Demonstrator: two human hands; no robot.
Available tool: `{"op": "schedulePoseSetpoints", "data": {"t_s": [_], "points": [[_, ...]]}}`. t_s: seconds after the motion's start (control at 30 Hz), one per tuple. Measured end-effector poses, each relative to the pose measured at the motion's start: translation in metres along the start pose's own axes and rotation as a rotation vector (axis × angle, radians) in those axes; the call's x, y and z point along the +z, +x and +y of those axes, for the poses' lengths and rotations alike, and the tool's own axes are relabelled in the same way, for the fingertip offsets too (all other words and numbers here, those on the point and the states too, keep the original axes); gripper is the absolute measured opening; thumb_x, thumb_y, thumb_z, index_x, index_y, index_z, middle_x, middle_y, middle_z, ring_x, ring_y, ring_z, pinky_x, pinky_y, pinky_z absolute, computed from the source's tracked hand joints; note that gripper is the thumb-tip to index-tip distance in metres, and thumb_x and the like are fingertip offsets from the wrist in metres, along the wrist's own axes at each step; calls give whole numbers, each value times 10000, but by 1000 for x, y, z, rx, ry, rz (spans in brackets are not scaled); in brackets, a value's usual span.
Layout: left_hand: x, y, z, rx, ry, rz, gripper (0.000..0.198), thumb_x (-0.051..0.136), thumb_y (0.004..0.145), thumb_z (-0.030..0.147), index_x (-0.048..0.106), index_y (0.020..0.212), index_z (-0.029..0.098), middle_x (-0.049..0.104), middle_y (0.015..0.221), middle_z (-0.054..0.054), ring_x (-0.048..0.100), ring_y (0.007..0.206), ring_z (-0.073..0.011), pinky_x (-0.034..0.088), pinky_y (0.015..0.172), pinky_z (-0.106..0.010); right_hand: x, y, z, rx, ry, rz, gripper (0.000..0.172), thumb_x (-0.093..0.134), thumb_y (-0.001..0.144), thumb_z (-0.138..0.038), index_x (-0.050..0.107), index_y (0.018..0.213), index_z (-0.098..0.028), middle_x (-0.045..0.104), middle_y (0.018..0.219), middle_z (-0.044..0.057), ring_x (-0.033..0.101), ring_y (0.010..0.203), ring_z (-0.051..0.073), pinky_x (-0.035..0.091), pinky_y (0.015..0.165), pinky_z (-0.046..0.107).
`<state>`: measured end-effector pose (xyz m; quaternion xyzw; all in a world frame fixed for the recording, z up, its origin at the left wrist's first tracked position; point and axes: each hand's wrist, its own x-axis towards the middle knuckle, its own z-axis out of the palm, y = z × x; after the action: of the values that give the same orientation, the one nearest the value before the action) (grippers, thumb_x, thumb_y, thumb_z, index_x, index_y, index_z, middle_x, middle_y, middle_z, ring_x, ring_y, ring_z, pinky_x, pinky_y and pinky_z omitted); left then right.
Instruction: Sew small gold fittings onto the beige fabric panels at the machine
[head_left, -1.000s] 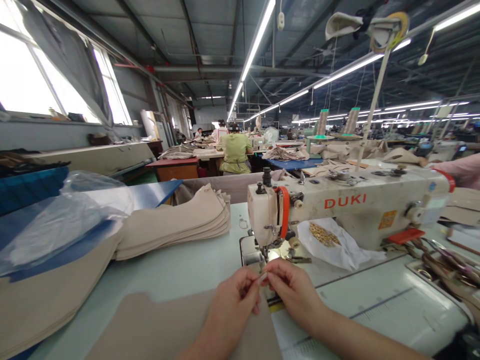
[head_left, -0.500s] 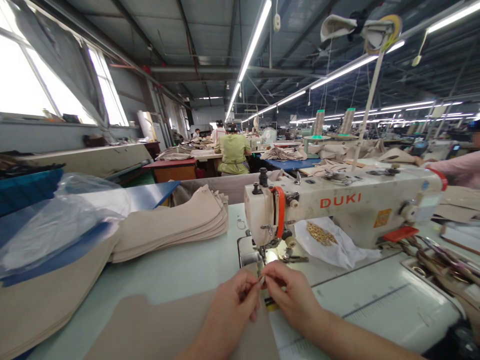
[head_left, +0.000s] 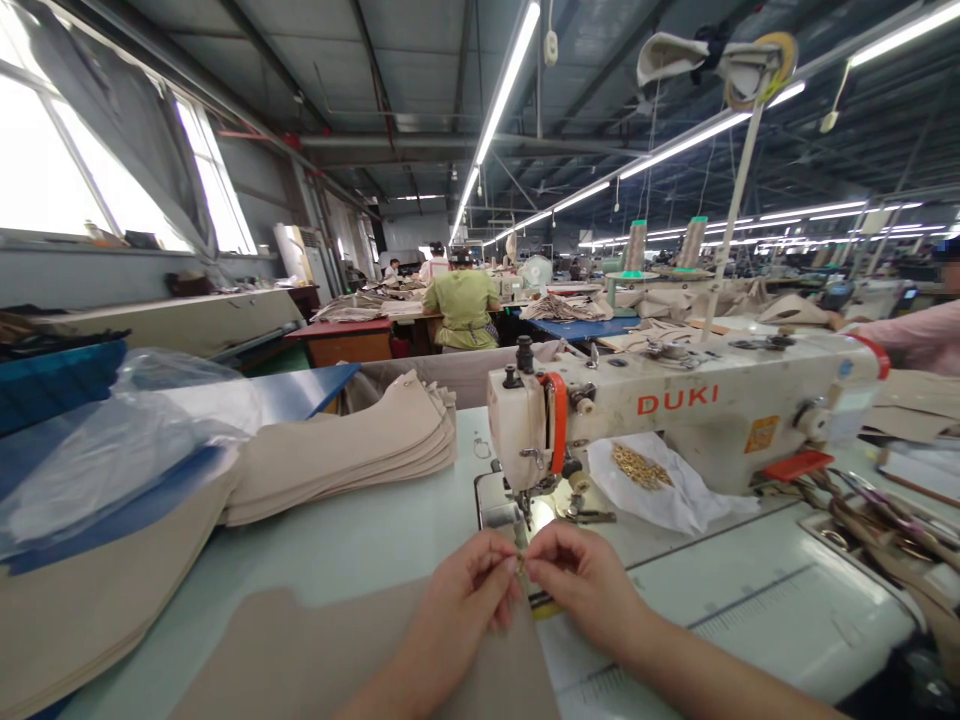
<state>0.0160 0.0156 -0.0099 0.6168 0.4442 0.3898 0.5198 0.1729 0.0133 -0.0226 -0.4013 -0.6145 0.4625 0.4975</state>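
Note:
Just in front of the sewing machine's needle area, my left hand [head_left: 480, 590] and my right hand [head_left: 574, 580] meet fingertip to fingertip, both pinched closed. Between them shows a small gold-coloured piece [head_left: 520, 564], too small to make out its exact kind. Beneath my left hand a flat beige fabric panel [head_left: 315, 650] lies on the pale table. The white sewing machine [head_left: 600, 400] stands right behind my hands, its work light on. Under its arm, gold-coloured metal pieces [head_left: 641, 467] are heaped on a white plastic bag [head_left: 690, 508].
A stack of beige panels [head_left: 345, 450] lies at the left of the table, with more panels [head_left: 112, 590] nearer me and clear plastic [head_left: 97, 450] beside them. At right sits a tray of straps and rings [head_left: 885, 560]. A co-worker in green [head_left: 463, 305] sits ahead.
My fingertips have shifted slightly, and the small gold-coloured piece between them now shows more. The fabric panel and the stacks have stayed in place.

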Motion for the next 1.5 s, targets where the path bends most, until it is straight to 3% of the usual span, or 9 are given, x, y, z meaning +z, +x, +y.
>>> {"op": "schedulePoseSetpoints", "data": {"t_s": [0.17,0.33,0.5,0.63,0.9,1.03,1.17,1.4,1.5], "points": [[0,-1,2,-5,-86,-39,306,602,728,459,522,809,175,572,533,48,486,399,-78,374,411,-191,-1,6,5,147,275,-57,227,751,601,-323,603,664,-163,556,573,-42,473,534,90,378,553,221],[-3,2,6,-102,-251,23,403,597,720,554,553,801,162,607,537,16,520,406,-87,385,420,-194,-3,9,-2,268,399,-46,373,833,495,-419,630,672,-161,606,585,-31,523,522,91,418,570,234],[-4,6,4,-175,-326,-12,385,743,598,448,593,792,152,628,570,10,522,427,-83,394,450,-202,-1,9,-6,278,451,-27,396,839,484,-432,621,662,-153,629,578,-19,556,523,97,442,580,239],[-3,5,8,-183,-261,-21,311,755,577,352,600,758,153,573,483,42,484,435,-78,381,479,-204,-1,7,-3,259,417,-58,388,823,512,-442,609,670,-161,624,601,-20,582,564,116,458,602,252],[-4,1,20,-196,-128,-60,179,659,575,276,543,644,158,537,515,47,454,500,-89,361,532,-220,-3,3,1,181,281,-122,331,764,603,-442,602,706,-172,598,642,-19,554,609,122,432,608,250],[-5,3,15,-126,9,-90,88,564,565,234,506,588,172,492,508,57,426,510,-99,328,527,-228,-1,-4,-5,106,188,-138,210,683,704,-350,590,777,-176,545,643,-30,510,610,118,395,596,242],[-6,3,8,-41,119,-53,35,504,561,201,486,570,172,454,548,54,399,554,-105,306,533,-229,1,-11,-11,61,13,-128,233,701,653,-212,562,837,-181,508,670,-41,474,628,117,375,588,231],[-10,3,-2,-26,131,-30,52,534,607,210,517,638,172,471,556,53,425,548,-111,313,533,-234,-3,-9,-9,-9,-14,-104,33,593,732,-164,562,733,-176,517,666,-30,477,620,111,367,576,222],[-9,3,-1,-38,77,-16,78,573,600,224,530,635,170,492,572,46,438,562,-113,332,545,-232,-4,-8,-9,-23,-41,-69,39,589,742,-182,583,705,-170,518,640,-28,464,600,109,366,566,221]]}}
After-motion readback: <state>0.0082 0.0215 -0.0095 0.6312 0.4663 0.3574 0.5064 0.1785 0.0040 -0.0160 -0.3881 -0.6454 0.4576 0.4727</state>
